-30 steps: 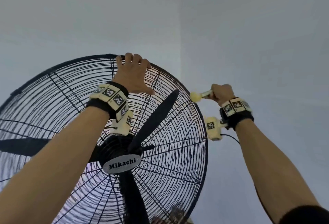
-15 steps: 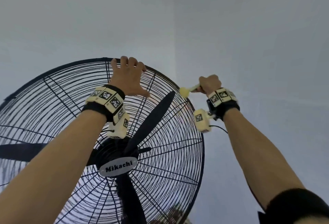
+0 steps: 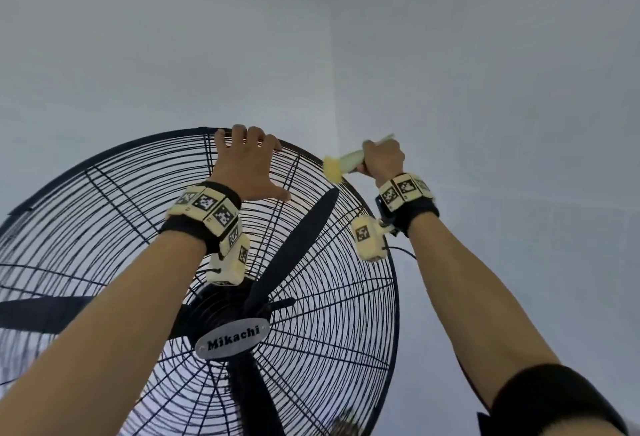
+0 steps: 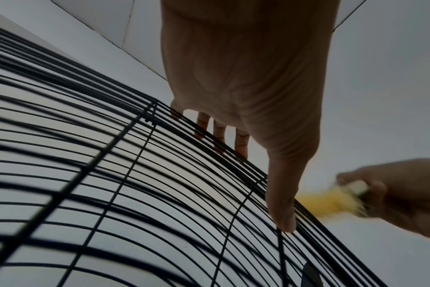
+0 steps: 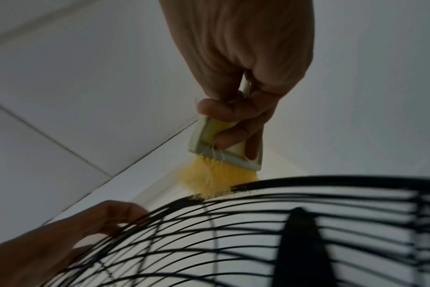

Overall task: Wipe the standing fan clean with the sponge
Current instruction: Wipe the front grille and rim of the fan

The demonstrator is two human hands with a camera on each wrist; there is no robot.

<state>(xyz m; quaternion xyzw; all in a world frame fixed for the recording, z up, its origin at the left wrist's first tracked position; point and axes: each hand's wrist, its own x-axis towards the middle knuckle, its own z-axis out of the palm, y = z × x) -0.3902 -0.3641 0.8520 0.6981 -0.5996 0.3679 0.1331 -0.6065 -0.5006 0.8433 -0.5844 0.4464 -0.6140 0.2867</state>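
A big black standing fan (image 3: 394, 297) with a wire grille and a "Mikachi" badge (image 3: 232, 338) fills the lower left of the head view. My left hand (image 3: 247, 165) grips the top of the grille: its fingers (image 4: 218, 132) curl over the rim and the thumb (image 4: 282, 194) lies on the front wires. My right hand (image 3: 382, 160) grips a pale green brush (image 3: 351, 160) rather than a sponge. The brush's yellow bristles (image 5: 216, 178) touch the grille rim (image 5: 331, 179) just right of my left hand.
A black blade (image 3: 294, 245) points up toward the brushed spot behind the wires. White walls meet in a corner (image 3: 332, 54) right behind the fan. White ceiling panels (image 5: 62, 97) are close overhead.
The brush has slid up and left along the rim, closer to my left hand. My left hand has kept its hold on the top of the grille.
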